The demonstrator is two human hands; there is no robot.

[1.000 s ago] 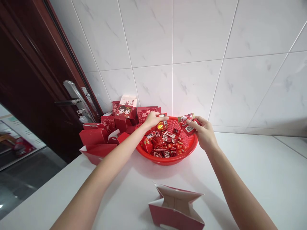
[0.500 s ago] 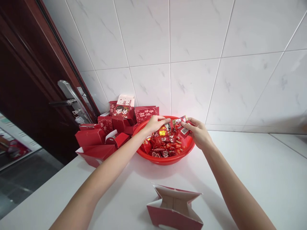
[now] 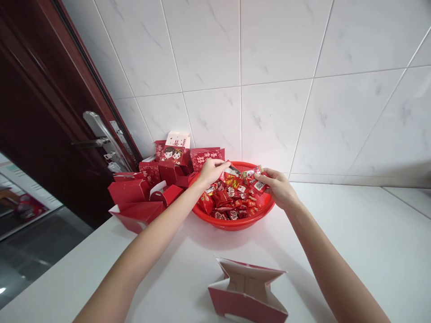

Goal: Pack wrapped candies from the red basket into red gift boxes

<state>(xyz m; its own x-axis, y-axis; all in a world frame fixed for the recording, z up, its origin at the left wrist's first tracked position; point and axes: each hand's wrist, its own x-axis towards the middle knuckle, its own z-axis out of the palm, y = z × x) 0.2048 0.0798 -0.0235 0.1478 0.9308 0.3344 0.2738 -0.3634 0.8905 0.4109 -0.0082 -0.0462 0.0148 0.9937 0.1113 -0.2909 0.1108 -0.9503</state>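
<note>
A red plastic basket (image 3: 235, 224) holds several red wrapped candies (image 3: 222, 197). Over its right side, my right hand (image 3: 278, 186) pinches candy packets (image 3: 259, 183), one with a green and white edge. My left hand (image 3: 213, 172) is at the basket's back left, its fingertips closed on the edge of a red and gold packet (image 3: 232, 177). Nearer to me, an open red paper box (image 3: 247, 305) stands upright, and no contents show in it.
Several red boxes (image 3: 171, 157) are piled left of the basket, against the tiled wall (image 3: 212, 116). The white tabletop (image 3: 353, 242) extends to the right. A dark door (image 3: 43, 112) with a metal handle (image 3: 97, 130) is at the far left.
My left hand has shifted slightly left and now lifts the edge of a packet. My right hand still holds packets over the basket. The whole view has shifted slightly.
</note>
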